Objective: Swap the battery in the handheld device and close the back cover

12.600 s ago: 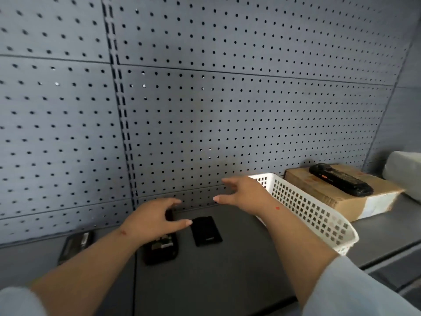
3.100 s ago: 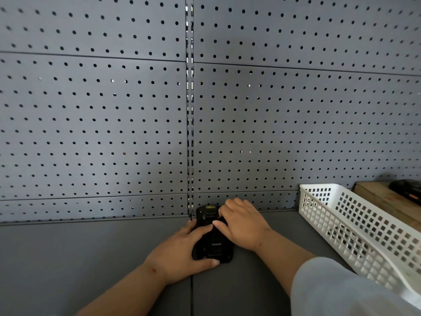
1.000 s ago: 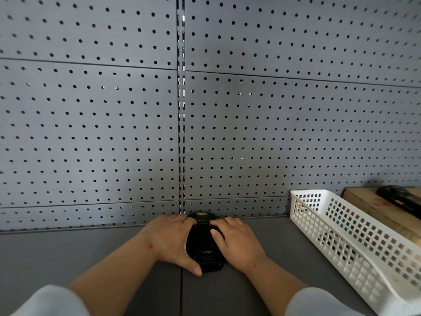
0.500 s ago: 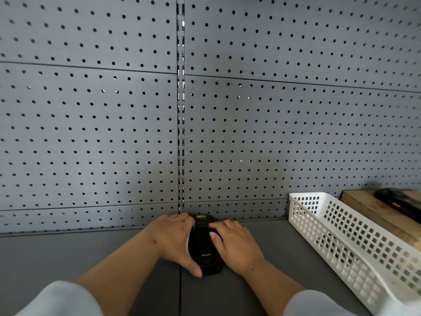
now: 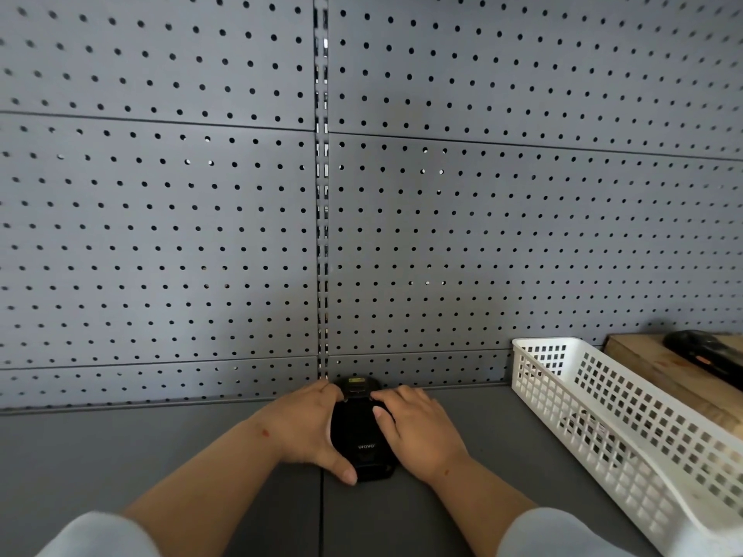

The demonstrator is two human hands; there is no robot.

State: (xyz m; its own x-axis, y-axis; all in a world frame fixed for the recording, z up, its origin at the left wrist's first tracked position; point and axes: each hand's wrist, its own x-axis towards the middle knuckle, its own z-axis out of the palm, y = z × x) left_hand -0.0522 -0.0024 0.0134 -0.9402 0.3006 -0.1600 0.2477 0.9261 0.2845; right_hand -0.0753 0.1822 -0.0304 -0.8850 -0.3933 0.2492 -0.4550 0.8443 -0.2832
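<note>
Right at the bottom centre of the frame lies one black handheld device (image 5: 359, 440), back side up on the grey table (image 5: 161, 456), its top end close against the foot of the pegboard wall (image 5: 442, 235). Two hands work it. The left hand (image 5: 307, 430) cups the device's left edge, fingers curled over the upper corner and the thumb stretched down along the side to the lower end. The right hand (image 5: 418, 430) lies over the right side, fingers bent and fingertips pressing on the back cover (image 5: 356, 430), which looks smooth, dark and rounded, with small pale lettering near its lower part. Both grips hide much of the device's edges, so whether the cover sits fully flush cannot be told.

At lower right stands one white plastic basket (image 5: 603, 412), long, with a square-holed lattice wall. Behind it, at the right edge, one brown cardboard box (image 5: 643, 357) carries a second black handheld (image 5: 707, 357). Two pale sleeves show at the bottom corners. The wall is grey sheet metal, evenly perforated, in panels.
</note>
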